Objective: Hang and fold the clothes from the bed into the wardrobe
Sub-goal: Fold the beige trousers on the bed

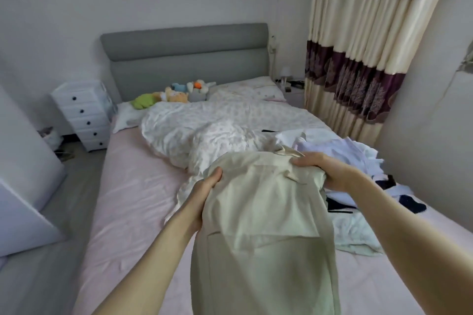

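Legible text: none observed.
No lettering, label, brand mark, number or sign can be read on any surface in the head view; printed patterns are too blurred to resolve.

Pale beige garment (261, 225) hangs lifted above the pink bed (133, 202)

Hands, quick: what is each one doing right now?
Left hand: grips the left edge of the pale green garment.
Right hand: grips the same garment at its top right.
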A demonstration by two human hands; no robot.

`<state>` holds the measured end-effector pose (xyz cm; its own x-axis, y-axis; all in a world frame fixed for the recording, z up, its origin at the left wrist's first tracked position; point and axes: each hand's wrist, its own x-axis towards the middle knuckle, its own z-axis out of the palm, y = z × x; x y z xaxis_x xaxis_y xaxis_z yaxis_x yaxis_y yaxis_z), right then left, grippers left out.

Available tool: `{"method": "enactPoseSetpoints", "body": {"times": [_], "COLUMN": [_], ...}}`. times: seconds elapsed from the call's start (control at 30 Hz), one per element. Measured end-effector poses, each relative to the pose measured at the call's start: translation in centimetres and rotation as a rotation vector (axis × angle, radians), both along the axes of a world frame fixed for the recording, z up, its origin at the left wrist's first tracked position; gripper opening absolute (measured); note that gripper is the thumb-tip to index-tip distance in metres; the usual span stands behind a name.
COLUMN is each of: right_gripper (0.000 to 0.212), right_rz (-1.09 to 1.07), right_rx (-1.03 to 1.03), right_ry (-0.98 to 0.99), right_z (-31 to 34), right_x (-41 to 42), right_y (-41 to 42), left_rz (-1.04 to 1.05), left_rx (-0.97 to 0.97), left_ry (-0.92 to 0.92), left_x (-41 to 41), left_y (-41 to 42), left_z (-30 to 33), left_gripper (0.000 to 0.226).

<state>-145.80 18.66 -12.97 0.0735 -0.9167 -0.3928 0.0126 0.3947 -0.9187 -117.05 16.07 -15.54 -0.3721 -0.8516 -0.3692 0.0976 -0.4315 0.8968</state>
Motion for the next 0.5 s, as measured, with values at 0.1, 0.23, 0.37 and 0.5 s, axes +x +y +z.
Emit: {"method": "enactPoseSetpoints", "body": {"times": [0.1, 0.23, 0.37, 0.5], "right_gripper": [0.047, 0.064, 0.062, 0.045], "right_rz": [-0.046, 0.027, 0.04, -0.058], "right_rx": [-0.051, -0.096, -0.062, -0.142], "right_ry": [-0.404, -0.415, -0.28, -0.088], "right_z": [-4.7, -8.4, -8.0, -7.4], "right_x": [1.2, 2.7, 2.3, 2.7], "right_y": [1.0, 1.9, 1.0, -0.4], "left_rz": [0.133, 0.2, 0.267, 0.227], "left_rx": [0.06, 0.049, -0.026, -0.09], "left_ry": [0.033, -0.045, -0.05, -0.046], "left_x": [0.2, 0.6, 0.9, 0.7], "left_y": [0.1, -0.3, -0.4, -0.8], "left_z": [-1.1, -1.9, -2.2, -2.0], "left_gripper": [0.033, 0.041, 0.039, 0.035]}}
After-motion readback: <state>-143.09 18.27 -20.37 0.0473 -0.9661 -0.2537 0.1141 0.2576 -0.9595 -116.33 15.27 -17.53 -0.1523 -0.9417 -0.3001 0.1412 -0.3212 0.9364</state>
